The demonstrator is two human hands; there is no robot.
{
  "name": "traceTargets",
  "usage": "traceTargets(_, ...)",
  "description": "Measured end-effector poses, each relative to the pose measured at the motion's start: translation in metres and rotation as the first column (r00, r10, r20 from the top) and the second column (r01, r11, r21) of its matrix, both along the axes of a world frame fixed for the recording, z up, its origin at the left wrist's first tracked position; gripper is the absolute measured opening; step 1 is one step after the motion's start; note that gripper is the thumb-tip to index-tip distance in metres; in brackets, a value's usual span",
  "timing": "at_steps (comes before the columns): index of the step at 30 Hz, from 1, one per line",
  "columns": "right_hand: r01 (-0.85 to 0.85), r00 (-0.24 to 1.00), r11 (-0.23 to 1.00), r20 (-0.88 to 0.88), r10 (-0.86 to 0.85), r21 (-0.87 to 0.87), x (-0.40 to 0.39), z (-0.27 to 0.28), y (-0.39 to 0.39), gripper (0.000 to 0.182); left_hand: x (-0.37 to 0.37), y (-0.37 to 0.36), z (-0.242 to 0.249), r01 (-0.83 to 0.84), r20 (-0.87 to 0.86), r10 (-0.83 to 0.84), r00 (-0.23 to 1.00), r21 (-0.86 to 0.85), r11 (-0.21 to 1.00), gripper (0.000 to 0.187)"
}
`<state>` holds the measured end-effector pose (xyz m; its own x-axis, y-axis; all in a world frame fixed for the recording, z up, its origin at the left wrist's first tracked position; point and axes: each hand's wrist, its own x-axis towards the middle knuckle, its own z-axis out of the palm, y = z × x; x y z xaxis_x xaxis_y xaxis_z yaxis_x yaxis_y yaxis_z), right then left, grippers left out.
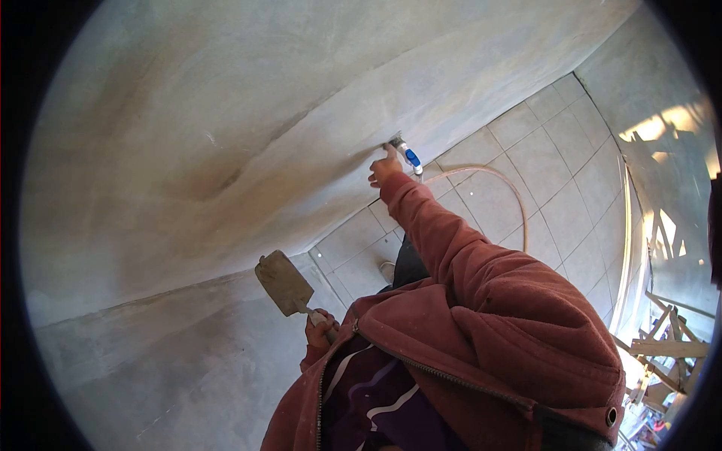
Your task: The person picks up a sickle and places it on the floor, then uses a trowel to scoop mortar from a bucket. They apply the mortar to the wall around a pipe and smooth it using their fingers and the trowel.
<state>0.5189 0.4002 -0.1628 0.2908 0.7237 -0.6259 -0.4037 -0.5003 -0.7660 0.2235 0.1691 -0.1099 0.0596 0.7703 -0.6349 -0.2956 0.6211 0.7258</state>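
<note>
My left hand (320, 328), left of the lower centre of the frame, is clenched around the handle of a trowel (284, 283). The trowel's blade, coated in something grey-brown, points up and to the left, in front of the smooth grey wall (226, 98).

My right hand (386, 168) reaches out to the wall just above the centre of the frame. I have its index finger stretched out towards the base of a tap (398, 143) with a blue handle (413, 158); the other fingers are loosely bent and grasp nothing that shows. I can't tell whether the fingertip touches the wall or the metal.

A pinkish hose (522, 207) curves over the floor tiles (556, 173) from beside the tap. Pieces of wood (669, 348) lie jumbled at the lower right of the frame.
</note>
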Motion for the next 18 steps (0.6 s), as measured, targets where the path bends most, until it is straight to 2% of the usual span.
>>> traceTargets(1,0.003,1.000,1.000,0.000,-0.003,0.001,-0.005,-0.002,-0.008,0.055,0.000,0.001,0.001,0.007,0.001,-0.007,1.000,-0.013,1.000,0.023)
traceTargets(3,-0.045,0.985,0.999,0.167,0.043,0.006,-0.013,-0.008,-0.017,0.053,0.000,0.003,0.002,0.032,-0.010,-0.032,0.999,0.008,0.999,0.023)
traceTargets(4,-0.051,0.953,0.997,0.302,0.030,0.062,-0.017,-0.045,-0.013,0.053,-0.002,0.002,0.001,0.054,-0.021,-0.053,0.998,0.024,0.998,0.023)
traceTargets(5,-0.056,0.954,0.997,0.299,0.036,0.059,-0.017,-0.050,-0.012,0.053,-0.003,0.000,-0.001,0.049,-0.024,-0.048,0.999,0.020,0.999,0.023)
traceTargets(7,0.009,0.895,0.990,0.440,-0.070,0.139,-0.016,-0.060,-0.009,0.054,-0.005,-0.002,-0.007,0.052,0.014,-0.054,0.998,0.079,0.995,0.023)
traceTargets(11,0.061,0.865,0.981,0.481,-0.143,0.183,-0.006,-0.065,0.001,0.057,-0.003,-0.001,-0.007,0.001,-0.002,-0.001,1.000,0.039,0.999,0.023)
traceTargets(13,0.022,0.852,0.986,0.514,-0.104,0.162,0.000,-0.059,0.002,0.057,-0.005,0.000,-0.009,0.007,-0.023,-0.006,1.000,0.031,1.000,0.023)
traceTargets(15,-0.068,0.777,0.997,0.625,0.074,-0.034,0.004,-0.043,0.003,0.058,-0.006,-0.001,-0.013,-0.009,-0.018,0.010,1.000,0.030,0.999,0.023)
traceTargets(16,-0.069,0.777,0.997,0.625,0.076,-0.036,0.003,-0.045,0.002,0.058,-0.006,-0.002,-0.015,-0.022,-0.011,0.023,1.000,0.031,0.999,0.023)
traceTargets(18,-0.200,0.752,0.967,0.609,0.253,-0.155,0.000,-0.052,0.002,0.061,-0.008,-0.003,-0.015,-0.030,0.025,0.030,0.999,0.024,0.999,0.023)
